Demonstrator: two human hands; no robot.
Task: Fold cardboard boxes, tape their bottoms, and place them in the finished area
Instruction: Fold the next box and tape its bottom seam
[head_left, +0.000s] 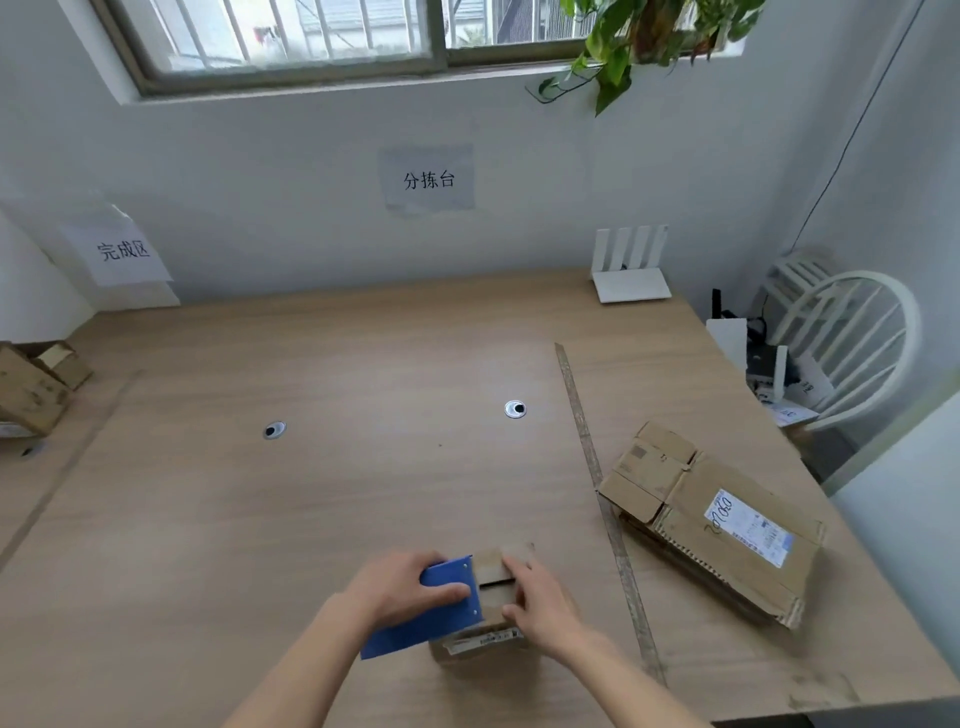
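A small cardboard box (493, 571) stands on the wooden table (363, 364) near its front edge, with its folded flaps facing up. My left hand (405, 587) grips a blue tape dispenser (441, 608) and presses it against the box's left side and top. My right hand (540, 597) holds the box's right side with the fingers spread over the flaps. A stack of flattened cardboard boxes (711, 525) lies to the right, and its top one carries a white shipping label.
Folded boxes (36, 387) sit at the far left below a paper sign (122, 252). A long strip of tape (597, 478) runs down the table's right part. A white router (631, 270) stands at the back right. A white chair (841, 343) holds clutter beyond the right edge.
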